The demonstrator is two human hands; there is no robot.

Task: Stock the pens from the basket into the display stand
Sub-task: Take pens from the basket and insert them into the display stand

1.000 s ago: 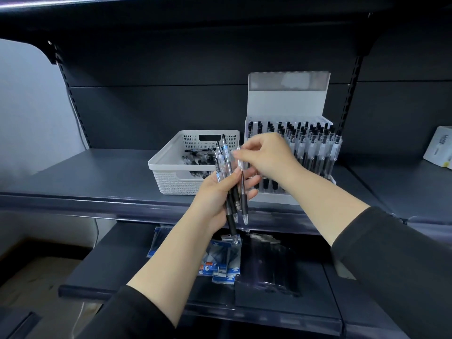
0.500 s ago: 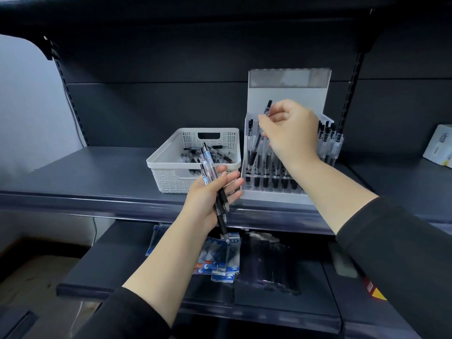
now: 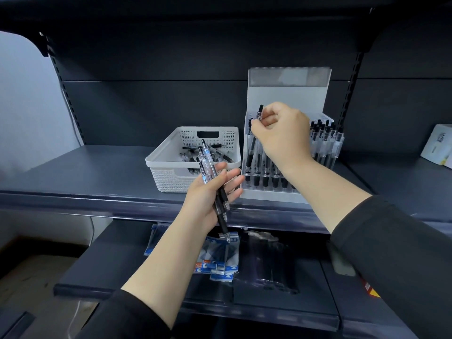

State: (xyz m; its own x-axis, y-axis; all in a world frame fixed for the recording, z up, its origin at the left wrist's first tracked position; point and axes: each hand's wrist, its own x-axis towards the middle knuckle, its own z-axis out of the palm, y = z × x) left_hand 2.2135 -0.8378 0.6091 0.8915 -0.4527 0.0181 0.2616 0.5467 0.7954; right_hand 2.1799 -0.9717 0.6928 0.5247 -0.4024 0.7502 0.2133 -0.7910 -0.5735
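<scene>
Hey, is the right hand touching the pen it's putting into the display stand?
Touching. The head view shows the right hand pinching the pen near its top, over the left end of the display stand.

The basket [image 3: 171, 174] was white with a woven pattern — the display stand [image 3: 286, 94] white too; the pens [image 3: 210, 167] were clear with black grips, the shelf [image 3: 85, 172] dark grey

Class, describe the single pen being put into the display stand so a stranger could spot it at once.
Find the white display stand on the dark shelf, right of the white basket. At its left end, the right hand pinches one pen. Its black top stands higher than the other pens.
</scene>
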